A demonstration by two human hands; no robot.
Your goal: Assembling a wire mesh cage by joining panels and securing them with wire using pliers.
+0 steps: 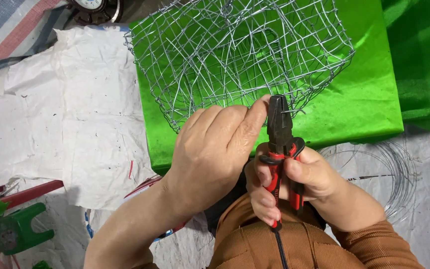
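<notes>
Just ahead of our hands, the wire mesh basket (240, 55) looks largely woven, its near rim seemingly unfinished. Our right hand (294, 182) is clenched around the red-handled pliers (280, 149), nose pinching a wire end at that rim; our left hand (215, 149) curls palm-down, fingertips pressing the rim beside them. Beneath lies green cloth (369, 99); a wire coil (399, 174) sits right.

Wire cage (240, 55) top — cut off
</notes>
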